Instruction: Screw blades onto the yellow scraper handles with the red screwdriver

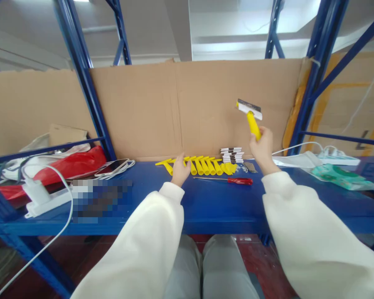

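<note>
In my right hand (263, 145), raised in front of the cardboard, is a scraper (253, 122) gripped by its yellow handle. Its wide head points up and carries a white and black strip. My left hand (180, 171) is down at the row of yellow scraper handles (205, 165), its fingers closed around one near the left end, mostly hidden by the hand. Right of the row lie small yellow pieces (228, 168). Behind them is a stack of white and black blade packs (232, 155). A red-handled screwdriver (239, 181) lies in front of the row.
A cardboard sheet (137, 112) backs the blue shelf (218, 207), between blue uprights. At left are a red bag (77, 166), a phone with a coiled cable (115, 167) and a white power strip (46, 203). A green packet (343, 177) lies at right.
</note>
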### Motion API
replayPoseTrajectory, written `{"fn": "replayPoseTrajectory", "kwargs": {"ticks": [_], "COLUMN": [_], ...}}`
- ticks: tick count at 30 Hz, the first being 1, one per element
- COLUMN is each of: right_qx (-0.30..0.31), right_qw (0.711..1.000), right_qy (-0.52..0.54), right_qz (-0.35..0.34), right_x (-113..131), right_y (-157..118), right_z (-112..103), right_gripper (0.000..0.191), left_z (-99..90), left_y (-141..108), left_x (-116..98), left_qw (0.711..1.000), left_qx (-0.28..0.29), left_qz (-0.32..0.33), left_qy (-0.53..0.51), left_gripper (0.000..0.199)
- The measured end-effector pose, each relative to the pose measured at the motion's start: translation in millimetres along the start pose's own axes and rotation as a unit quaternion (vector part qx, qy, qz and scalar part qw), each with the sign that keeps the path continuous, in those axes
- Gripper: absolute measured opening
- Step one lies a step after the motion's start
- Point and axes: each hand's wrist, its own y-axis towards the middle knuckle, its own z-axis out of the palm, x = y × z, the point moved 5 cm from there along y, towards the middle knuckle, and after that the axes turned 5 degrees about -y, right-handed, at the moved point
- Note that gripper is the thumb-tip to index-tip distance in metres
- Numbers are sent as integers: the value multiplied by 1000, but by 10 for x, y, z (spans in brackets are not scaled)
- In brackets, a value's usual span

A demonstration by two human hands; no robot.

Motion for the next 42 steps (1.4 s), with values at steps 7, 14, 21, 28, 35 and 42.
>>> {"fn": "replayPoseTrajectory", "kwargs": {"ticks": [7,14,21,28,35,42], "right_qx": [136,240,292,266,278,303], "right_qw": [986,951,935,941,937,929], "right_qy": [9,3,-2,56,93,126], "right_qz": [-93,-194,-200,-200,-191,-170], "right_x": [295,269,292,234,247,344], "right_y": [-634,-911,-999,-978,-1004,-1072], "right_z": [705,883,951,992,1005,975], "right_gripper": [42,45,47,50,56,71], "left_z": [31,85,123,145,249,260], "left_y": [28,32,24,13,-97,-220], "left_x": [43,124,45,87,-127,-232], "left_qw": [995,977,943,866,849,847], "left_qx": [-13,-7,36,1,127,173], "left_qz": [-28,-114,-152,-205,-151,-177], "left_qy": [-97,-182,-295,-456,-489,-471], "left_gripper": [67,69,42,31,21,11]}}
